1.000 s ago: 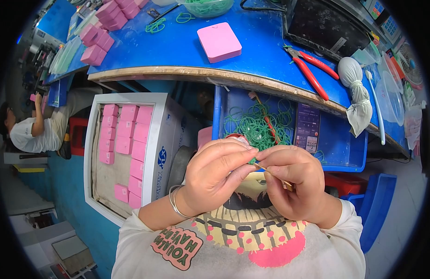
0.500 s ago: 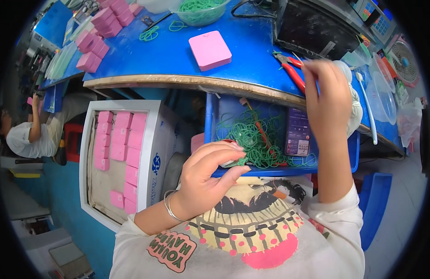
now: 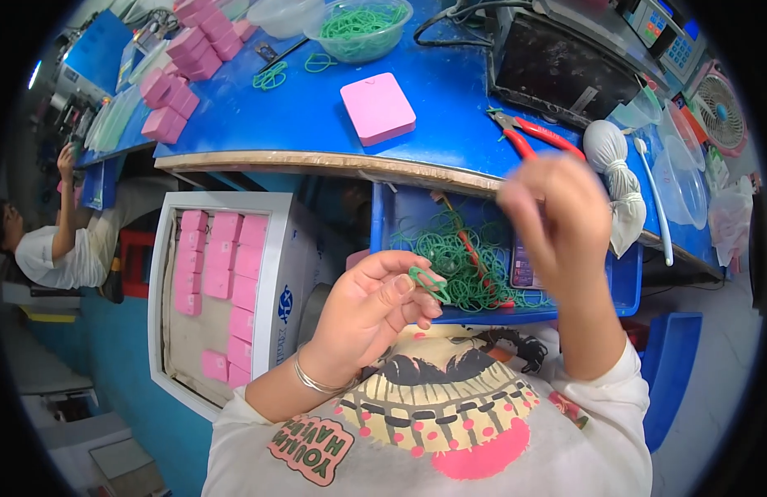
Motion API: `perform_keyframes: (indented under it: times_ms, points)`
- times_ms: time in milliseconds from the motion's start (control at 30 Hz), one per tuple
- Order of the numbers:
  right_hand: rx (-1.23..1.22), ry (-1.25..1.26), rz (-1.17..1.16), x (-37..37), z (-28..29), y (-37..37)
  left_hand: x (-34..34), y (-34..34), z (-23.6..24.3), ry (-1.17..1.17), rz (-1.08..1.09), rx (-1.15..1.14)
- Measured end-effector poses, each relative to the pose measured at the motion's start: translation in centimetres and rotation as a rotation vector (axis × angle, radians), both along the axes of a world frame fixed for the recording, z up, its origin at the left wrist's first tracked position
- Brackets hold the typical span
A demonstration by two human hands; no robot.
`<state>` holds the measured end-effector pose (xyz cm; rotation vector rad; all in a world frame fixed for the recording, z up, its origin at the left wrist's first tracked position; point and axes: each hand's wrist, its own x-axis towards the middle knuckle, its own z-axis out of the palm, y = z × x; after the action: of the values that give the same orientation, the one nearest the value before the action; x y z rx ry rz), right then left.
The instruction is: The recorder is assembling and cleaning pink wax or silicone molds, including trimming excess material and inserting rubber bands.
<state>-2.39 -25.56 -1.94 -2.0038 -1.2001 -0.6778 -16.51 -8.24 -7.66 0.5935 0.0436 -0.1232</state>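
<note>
My left hand (image 3: 362, 311) is closed with a small green looped plastic piece (image 3: 430, 284) pinched at the thumb and fingertips. Behind it is a blue drawer (image 3: 383, 219) under the table edge, heaped with tangled green strands (image 3: 454, 265). My right hand (image 3: 561, 219) hangs over the drawer's right part, its fingers smeared by motion, so what it holds, if anything, cannot be made out. Just beyond that hand, wire cutters (image 3: 516, 132) with red handles lie on the table. A pink square block (image 3: 378, 108) rests on the blue tabletop.
On my left stands a grey-framed box (image 3: 222, 203) holding several pink blocks. More pink blocks (image 3: 164, 108) are stacked at the table's far left. A clear bowl of green pieces (image 3: 362, 33), a black machine (image 3: 566, 66) and a white cloth bundle (image 3: 622, 182) stand around. A co-worker (image 3: 56, 248) sits far left.
My right hand has come down and nearer, away from the cutters, which now show more fully. My left hand has turned, bringing the green piece into sight. The view has shifted slightly.
</note>
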Motion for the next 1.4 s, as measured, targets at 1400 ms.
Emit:
perform_keyframes:
  times_ms: [1400]
  points:
    - [0.103, 0.904, 0.324, -6.2, -1.4, -0.9, -0.4, -2.1, 0.1, -0.027, -0.025, 0.270]
